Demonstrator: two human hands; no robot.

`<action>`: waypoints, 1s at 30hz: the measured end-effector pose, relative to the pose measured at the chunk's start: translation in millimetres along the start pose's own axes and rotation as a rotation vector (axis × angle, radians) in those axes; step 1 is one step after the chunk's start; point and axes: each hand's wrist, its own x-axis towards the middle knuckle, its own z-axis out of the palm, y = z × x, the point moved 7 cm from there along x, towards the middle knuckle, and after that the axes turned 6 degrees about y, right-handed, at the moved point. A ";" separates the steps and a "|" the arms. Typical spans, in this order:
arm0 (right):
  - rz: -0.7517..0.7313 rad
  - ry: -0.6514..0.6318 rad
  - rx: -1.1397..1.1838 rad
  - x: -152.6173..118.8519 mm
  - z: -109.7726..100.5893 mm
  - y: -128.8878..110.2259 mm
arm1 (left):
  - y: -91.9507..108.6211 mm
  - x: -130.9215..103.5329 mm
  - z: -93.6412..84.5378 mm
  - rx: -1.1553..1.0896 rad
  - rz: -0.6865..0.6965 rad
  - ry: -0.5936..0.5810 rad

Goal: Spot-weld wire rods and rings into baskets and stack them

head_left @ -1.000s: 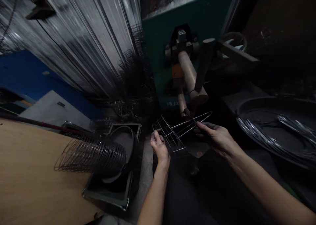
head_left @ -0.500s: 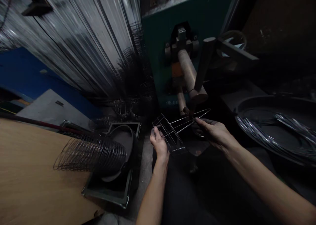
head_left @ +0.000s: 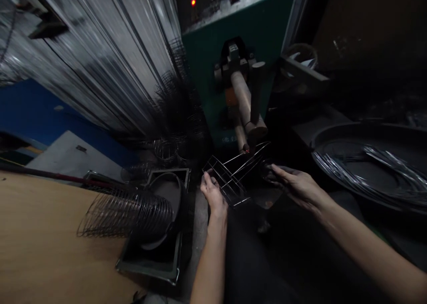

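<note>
My left hand [head_left: 213,192] is closed on the left end of a thin metal wire frame [head_left: 230,179], with the thumb on top. The frame's long wires reach up and right to just below the rod tips of a green machine [head_left: 203,72]. My right hand [head_left: 295,181] is to the right of those wires, apart from them. Its thumb and fingers are pinched on a dark wire ring [head_left: 267,170], which is dim against the black background. A small red glow shows at the lower rod tip [head_left: 246,151].
A coil of wire rings [head_left: 130,212] leans in a dark bucket over a metal crate [head_left: 147,270] at the left. A round tray [head_left: 367,128] with bent shiny wires [head_left: 343,177] lies right. A wooden board [head_left: 50,241] and blue panel [head_left: 43,112] stand left.
My right hand has come away from the frame's wires, a little right and down. A red glow now shows at the lower rod tip. The view has shifted slightly.
</note>
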 end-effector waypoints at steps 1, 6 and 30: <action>-0.001 0.008 -0.004 0.4 -3.6 0.1 | 0.9 1.2 1.5 -0.005 0.005 -0.003; -0.024 0.032 -0.048 -3.6 -4.5 -4.5 | 6.5 5.2 8.0 -0.002 0.044 -0.023; -0.669 -0.310 -0.924 -27.2 -24.9 44.3 | -40.0 -13.5 -65.7 0.182 -0.255 -0.358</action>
